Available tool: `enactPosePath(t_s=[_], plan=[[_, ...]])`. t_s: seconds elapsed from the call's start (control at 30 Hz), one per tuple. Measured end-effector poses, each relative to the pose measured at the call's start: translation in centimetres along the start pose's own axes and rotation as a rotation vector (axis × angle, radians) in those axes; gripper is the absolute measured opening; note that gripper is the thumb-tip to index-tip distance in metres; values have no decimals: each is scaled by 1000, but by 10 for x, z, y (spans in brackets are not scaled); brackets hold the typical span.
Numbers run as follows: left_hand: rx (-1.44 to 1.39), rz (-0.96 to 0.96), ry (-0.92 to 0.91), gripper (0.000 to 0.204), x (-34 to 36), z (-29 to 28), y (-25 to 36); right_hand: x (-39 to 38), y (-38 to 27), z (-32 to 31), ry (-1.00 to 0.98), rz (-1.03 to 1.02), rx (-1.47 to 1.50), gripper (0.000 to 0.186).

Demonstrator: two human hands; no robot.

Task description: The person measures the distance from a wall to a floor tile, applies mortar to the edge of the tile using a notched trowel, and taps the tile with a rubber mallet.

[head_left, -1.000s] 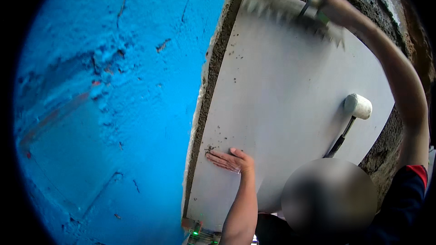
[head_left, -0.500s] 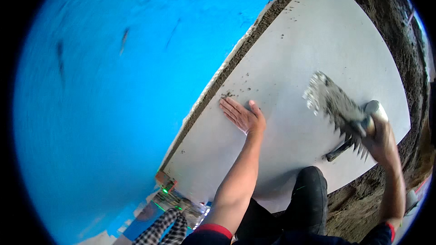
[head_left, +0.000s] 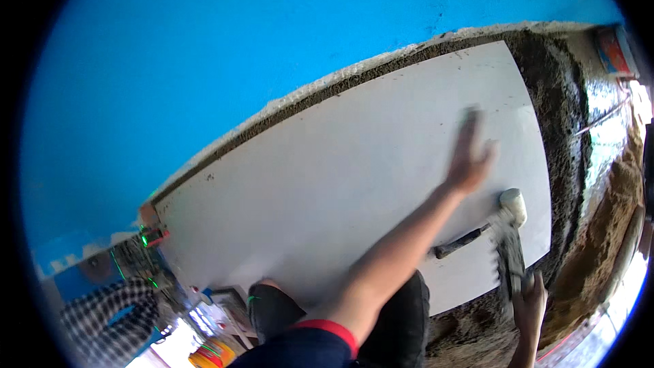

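Note:
A large pale grey tile [head_left: 306, 184] lies beside the blue wall, my knees at its near edge. Over its right part my left hand [head_left: 470, 160] is stretched out, open and blurred; whether it touches the surface I cannot tell. My right hand [head_left: 529, 300] grips a notched trowel [head_left: 507, 252], smeared with grey mortar, near the tile's right near corner. The trowel's toothed edge faces left. A mallet with a white head [head_left: 514, 208] and dark handle [head_left: 463, 242] rests on the tile, partly behind the trowel.
The blue wall [head_left: 204, 54] runs along the far side, with a mortar-filled gap at its foot. Dark wet mortar [head_left: 555, 116] borders the tile's right end. A bucket [head_left: 616, 51] stands far right. Checkered cloth [head_left: 109, 320] and a small device with green lights [head_left: 151, 237] are at lower left.
My view has turned. My left hand has left the tile's wall-side edge and swung right. My right hand has brought the trowel down toward the tile's near right corner.

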State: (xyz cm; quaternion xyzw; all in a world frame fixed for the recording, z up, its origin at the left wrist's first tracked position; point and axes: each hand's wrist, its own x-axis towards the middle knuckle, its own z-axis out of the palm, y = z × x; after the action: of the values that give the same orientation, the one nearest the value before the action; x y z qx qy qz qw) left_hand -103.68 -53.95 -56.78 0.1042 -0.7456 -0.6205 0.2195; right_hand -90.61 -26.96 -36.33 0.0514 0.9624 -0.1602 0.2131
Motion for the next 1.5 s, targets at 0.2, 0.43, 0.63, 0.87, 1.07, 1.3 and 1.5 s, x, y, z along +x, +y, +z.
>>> enactPosePath(t_s=[0.2,0.43,0.63,0.87,1.07,1.3,1.5], plan=[[1270,-579,393,71,-129,-224,-72,151,-143,46,-72,-781,-489,51],[1264,-641,306,71,-131,-227,-60,269,-345,166,156,-1172,-454,30],[1230,-673,288,71,-131,-230,-57,290,-372,186,324,-1266,-712,32],[1262,-656,290,72,-133,-235,-59,326,-337,154,273,-1019,-726,44],[1306,-620,290,73,-129,-231,-61,409,-288,99,259,-890,-858,45],[1361,-628,285,71,-131,-230,-60,472,-238,50,279,-651,-855,57],[1369,-609,290,70,-131,-229,-62,508,-187,6,360,-464,-762,50]])
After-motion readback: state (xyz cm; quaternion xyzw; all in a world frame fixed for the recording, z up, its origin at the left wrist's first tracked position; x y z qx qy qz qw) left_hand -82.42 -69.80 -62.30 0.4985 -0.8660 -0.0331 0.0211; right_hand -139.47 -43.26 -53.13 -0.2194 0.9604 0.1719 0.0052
